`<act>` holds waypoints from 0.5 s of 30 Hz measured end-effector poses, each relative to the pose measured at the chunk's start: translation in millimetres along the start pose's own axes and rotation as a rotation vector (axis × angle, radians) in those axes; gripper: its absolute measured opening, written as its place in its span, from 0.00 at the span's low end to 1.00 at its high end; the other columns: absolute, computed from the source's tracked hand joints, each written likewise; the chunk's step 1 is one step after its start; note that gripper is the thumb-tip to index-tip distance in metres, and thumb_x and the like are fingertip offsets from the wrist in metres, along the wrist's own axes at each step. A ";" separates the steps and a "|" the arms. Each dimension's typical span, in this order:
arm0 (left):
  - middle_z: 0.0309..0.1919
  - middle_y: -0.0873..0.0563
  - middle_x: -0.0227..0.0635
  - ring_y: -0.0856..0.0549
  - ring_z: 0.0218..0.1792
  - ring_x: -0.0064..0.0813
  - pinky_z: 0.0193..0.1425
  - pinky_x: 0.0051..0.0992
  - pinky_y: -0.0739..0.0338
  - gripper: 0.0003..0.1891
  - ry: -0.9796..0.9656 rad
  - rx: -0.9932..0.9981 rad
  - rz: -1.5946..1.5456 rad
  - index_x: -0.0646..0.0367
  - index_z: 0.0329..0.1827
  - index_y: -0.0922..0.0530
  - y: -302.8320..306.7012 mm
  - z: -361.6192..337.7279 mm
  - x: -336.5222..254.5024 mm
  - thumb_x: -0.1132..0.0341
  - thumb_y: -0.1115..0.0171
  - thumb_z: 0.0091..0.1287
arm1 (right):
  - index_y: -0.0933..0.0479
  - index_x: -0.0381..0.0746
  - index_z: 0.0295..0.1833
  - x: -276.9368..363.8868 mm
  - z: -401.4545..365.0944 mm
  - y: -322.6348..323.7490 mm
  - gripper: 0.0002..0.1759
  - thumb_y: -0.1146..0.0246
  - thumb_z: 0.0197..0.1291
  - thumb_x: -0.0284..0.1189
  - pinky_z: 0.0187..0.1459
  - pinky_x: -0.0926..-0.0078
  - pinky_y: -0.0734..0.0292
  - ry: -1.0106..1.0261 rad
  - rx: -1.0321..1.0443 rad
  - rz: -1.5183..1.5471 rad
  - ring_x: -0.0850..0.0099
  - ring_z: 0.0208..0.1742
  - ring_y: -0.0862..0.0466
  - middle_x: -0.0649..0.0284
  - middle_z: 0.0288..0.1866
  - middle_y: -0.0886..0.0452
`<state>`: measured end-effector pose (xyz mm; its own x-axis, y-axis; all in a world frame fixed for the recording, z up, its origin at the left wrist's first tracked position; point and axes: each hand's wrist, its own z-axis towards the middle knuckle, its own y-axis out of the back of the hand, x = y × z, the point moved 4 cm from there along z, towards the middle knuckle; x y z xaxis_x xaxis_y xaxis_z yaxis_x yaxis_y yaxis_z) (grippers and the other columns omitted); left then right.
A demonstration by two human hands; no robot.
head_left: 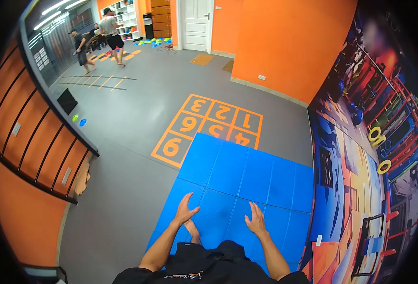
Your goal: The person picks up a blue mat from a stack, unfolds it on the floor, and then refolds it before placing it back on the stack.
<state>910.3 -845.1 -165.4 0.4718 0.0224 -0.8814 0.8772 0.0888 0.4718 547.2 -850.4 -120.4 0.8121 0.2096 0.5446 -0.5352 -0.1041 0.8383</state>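
Note:
Both my hands are held out in front of my body, above a blue folding mat (226, 165) laid on the floor. My left hand (186, 209) has its thumb and fingers apart and holds nothing. To its right, my right hand (255, 219) is also spread, with nothing in it. A wide gap lies between the two hands, palms roughly facing each other. Just below my left hand, a bare foot (193, 231) stands on the mat. The mat covers part of an orange number grid (188, 124) on the grey floor.
An orange wall (275, 52) and a mural wall (334, 180) bound the right side. At left stands a partition with black bars (26, 132). Two people (110, 33) walk at the back near a floor ladder (97, 81). Small green (75, 117) and blue (83, 122) markers lie left.

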 end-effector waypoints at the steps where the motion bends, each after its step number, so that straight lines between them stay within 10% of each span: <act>1: 0.70 0.27 0.54 0.30 0.72 0.50 0.77 0.42 0.36 0.44 0.005 0.009 0.006 0.64 0.73 0.33 2.4 14.9 5.8 0.59 0.23 0.54 | 0.39 0.39 0.77 0.6 8.9 -1.3 0.42 0.32 0.58 0.31 0.72 0.51 0.37 -0.026 -0.009 -0.020 0.49 0.75 0.32 0.44 0.75 0.33; 15: 0.73 0.33 0.57 0.33 0.74 0.54 0.78 0.44 0.38 0.47 0.021 0.160 0.208 0.62 0.76 0.38 -53.2 128.9 73.9 0.61 0.23 0.53 | 0.42 0.40 0.79 -61.3 96.5 -60.3 0.42 0.37 0.58 0.28 0.71 0.48 0.40 -0.080 0.031 0.063 0.51 0.74 0.32 0.46 0.74 0.32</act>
<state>909.9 -976.5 -252.8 0.6433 0.0443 -0.7643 0.7650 -0.0782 0.6393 552.2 -950.8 -201.7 0.7940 0.1233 0.5953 -0.5790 -0.1452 0.8023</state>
